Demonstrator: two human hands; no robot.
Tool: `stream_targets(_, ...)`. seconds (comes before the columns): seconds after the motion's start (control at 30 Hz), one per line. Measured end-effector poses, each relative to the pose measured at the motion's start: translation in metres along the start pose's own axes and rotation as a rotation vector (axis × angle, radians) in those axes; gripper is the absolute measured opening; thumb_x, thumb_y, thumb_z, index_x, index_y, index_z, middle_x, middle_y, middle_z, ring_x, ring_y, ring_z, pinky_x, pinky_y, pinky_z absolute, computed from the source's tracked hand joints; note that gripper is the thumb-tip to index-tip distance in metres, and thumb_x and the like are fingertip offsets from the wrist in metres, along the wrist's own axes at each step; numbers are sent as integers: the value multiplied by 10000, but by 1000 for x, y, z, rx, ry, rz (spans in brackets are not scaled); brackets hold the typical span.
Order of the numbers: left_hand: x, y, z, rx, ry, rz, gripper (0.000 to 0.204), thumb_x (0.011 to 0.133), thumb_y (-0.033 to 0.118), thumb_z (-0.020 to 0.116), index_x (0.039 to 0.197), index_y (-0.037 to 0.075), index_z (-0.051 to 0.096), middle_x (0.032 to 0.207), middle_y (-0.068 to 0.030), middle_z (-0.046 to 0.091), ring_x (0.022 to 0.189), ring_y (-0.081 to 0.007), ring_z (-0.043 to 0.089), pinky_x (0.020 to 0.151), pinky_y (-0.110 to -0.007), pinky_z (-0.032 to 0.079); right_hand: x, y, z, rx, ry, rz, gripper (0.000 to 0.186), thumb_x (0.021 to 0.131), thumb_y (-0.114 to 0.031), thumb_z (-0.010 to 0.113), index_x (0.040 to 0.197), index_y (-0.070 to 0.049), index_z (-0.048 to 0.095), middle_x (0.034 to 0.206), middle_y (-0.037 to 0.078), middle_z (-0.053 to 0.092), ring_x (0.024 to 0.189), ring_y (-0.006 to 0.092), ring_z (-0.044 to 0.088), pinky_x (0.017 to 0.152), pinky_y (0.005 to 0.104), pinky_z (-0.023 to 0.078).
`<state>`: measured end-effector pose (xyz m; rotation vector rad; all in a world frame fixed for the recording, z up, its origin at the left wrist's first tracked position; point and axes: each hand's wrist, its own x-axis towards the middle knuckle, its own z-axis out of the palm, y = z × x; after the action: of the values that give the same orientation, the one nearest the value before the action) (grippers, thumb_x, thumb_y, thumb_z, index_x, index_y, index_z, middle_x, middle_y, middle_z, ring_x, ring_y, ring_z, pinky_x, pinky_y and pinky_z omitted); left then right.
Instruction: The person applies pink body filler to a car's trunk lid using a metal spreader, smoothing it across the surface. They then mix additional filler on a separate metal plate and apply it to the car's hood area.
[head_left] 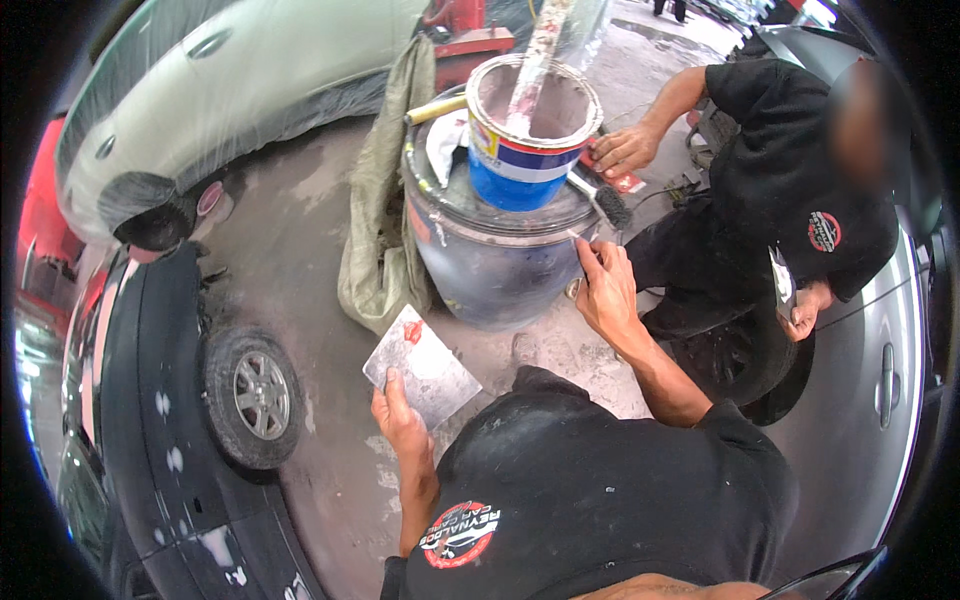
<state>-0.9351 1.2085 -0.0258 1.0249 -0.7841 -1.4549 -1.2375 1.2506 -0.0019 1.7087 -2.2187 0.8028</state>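
My left hand [402, 420] is closed on the edge of a flat, square grey mixing plate [425, 375], thumb on top. A small dab of red paste [413, 331] sits near the plate's far corner. Beside the rim of a large dark drum [490, 270], my right hand [608, 295] is closed, with thumb and fingertips pinched. A thin pale bit shows at those fingertips, too small to name. On the drum lid stands a blue, white and yellow bucket [520, 185] with a paint-smeared stick [537, 70] upright in it. A dark-bristled brush [610, 205] lies beside the bucket.
At the right, a co-worker in black rests one hand [622, 152] by a red item on the lid and holds a flat plate [782, 280]. A sack [385, 230] hangs beside the drum. Cars stand around: plastic-covered [250, 60], dark [150, 380], silver [850, 430].
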Motion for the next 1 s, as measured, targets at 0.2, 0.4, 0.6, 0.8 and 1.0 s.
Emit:
stream_targets(0.2,3,-4,13,94,-119,16,313,1020,212,491,1181,-32,602,1086,-83,658,940,-129,609,842,-293,481,11,24,53,-168,142,67,556,744,10,573,1299,8,538,1117,154,562,1000,320,546,842,427,458)
stream_targets(0.4,2,-6,22,115,-143,32,318,1024,203,473,1191,-40,593,1093,-89,653,948,-137,602,841,-301,478,14,27,77,-365,110,55,523,820,-95,536,1326,30,498,1131,127,533,998,278,515,816,405,410)
stream_targets(0.6,4,-4,18,52,-83,-43,347,1003,221,507,1227,-37,563,1122,-120,648,1001,-191,630,865,-350,508,-12,24,28,-313,-143,30,516,780,-64,583,1285,28,545,1131,140,540,1028,291,515,850,411,403)
stream_targets(0.8,22,-6,15,-225,30,-236,375,950,238,602,1238,9,535,1171,-126,613,1051,-261,637,891,-429,540,-19,3,-2,589,12,236,514,784,60,580,1293,-8,546,1167,116,601,1099,277,563,949,418,449)
stream_targets(1.0,22,-4,14,-425,-217,-230,424,1017,317,486,1349,53,491,1344,-84,557,1232,-268,539,1058,-521,405,-12,-14,23,1862,-317,1129,430,840,13,611,1265,8,549,1180,144,632,1060,255,644,939,395,528)
